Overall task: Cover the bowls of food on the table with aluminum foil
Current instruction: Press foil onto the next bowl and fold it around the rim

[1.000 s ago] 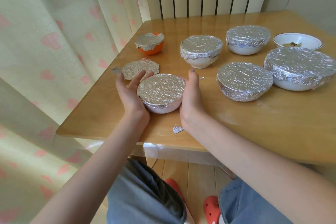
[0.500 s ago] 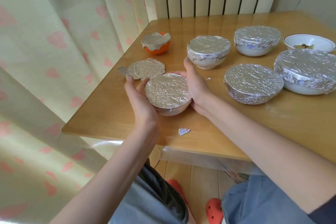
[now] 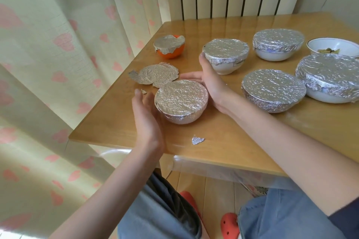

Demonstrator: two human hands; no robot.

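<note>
My right hand [image 3: 210,87] has slid round to the 1 o'clock side of the foil-covered bowl [image 3: 181,102] at the counter's [image 3: 233,145] near left, fingers straight against it, left hand [image 3: 147,114] cupped open at 8 o'clock, so I judge the foil nearly sealed.

left hand [image 3: 147,120] and right hand [image 3: 210,85] cupping foil-covered bowl [image 3: 181,101] — wooden table [image 3: 223,141], five more covered bowls
</note>
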